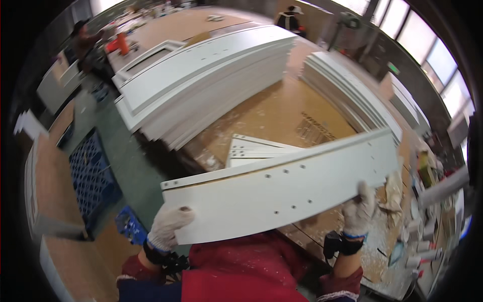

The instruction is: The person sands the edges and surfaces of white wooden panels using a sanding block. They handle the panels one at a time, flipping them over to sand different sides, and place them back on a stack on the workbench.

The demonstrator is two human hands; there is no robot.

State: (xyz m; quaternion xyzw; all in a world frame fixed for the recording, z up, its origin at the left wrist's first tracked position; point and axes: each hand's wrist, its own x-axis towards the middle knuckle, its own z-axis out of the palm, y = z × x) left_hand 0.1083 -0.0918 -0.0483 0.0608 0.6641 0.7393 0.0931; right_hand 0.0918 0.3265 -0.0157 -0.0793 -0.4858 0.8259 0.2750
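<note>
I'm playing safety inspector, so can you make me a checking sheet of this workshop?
Surface: flat brown tabletop, flecked with white.
Job's things: long flat white panel with dark holes; tall white panel stack behind.
Clutter: jumbled small white containers, right.
Grip: white-gloved left hand and right hand hold the panel.
Cables: can't tell; too blurred around black wrist straps.
Surroundings: blue latticed plastic pallet; one person upper left, another top centre.

Stacked wht panels, dusty bench show wkshp.

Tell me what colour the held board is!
The board is white, best seen in the head view.
</note>
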